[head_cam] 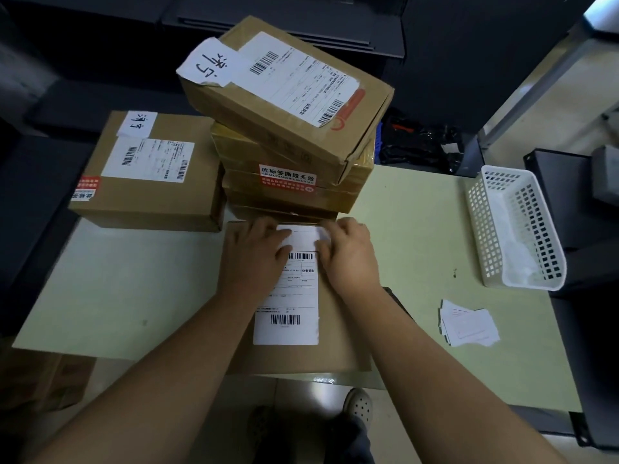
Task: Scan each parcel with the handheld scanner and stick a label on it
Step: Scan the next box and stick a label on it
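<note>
Left hand and right hand, fingers flattened, press the label. It tops the parcel at the bench's near edge.

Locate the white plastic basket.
In the head view, the white perforated plastic basket stands at the right edge of the pale green table, beyond the pile of white paper slips.

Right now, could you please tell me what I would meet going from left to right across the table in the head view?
The parcel on the left → left hand → small white label → right hand → white basket.
</note>
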Available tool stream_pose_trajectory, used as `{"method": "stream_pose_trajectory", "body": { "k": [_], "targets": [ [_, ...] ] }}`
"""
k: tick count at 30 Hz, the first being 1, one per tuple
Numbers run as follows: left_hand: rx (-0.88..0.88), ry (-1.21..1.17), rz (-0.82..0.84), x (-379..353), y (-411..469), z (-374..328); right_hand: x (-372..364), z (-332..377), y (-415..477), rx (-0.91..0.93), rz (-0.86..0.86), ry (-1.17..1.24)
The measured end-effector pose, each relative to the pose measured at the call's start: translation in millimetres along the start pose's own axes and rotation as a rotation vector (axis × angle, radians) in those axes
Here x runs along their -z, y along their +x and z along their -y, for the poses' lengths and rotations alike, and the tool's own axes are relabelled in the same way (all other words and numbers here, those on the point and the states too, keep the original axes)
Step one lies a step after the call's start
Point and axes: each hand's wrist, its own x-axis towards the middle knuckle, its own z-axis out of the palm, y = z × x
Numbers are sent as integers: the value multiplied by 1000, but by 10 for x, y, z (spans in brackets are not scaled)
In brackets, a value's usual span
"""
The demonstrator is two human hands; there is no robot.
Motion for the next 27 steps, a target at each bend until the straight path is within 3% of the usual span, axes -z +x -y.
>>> {"method": "stream_pose_trajectory", "body": {
  "k": [3,6,11,15,19,23,27],
  "targets": [
    [-4,48,37,5,-13,12,-123,-48,-125,184,45,-129],
    [34,18,71,55,-19,58,-127,-143,-230,172,122,-153],
    [35,37,133,143,-196,218,34,-320,-440,69,90,-135],
    [41,-72,154,257,-494,333,236,-386,-765,-130,87,52],
    [263,-266,185,349,-1096,408,291,-561,-1174,-264,192,240],
    [415,-525,297,214,-1627,521,273,-660,-1460,-226,373,394],
    [409,-712,241,120,-1826,465,289,-633,-1542,-178,448,551]
  ]
}}
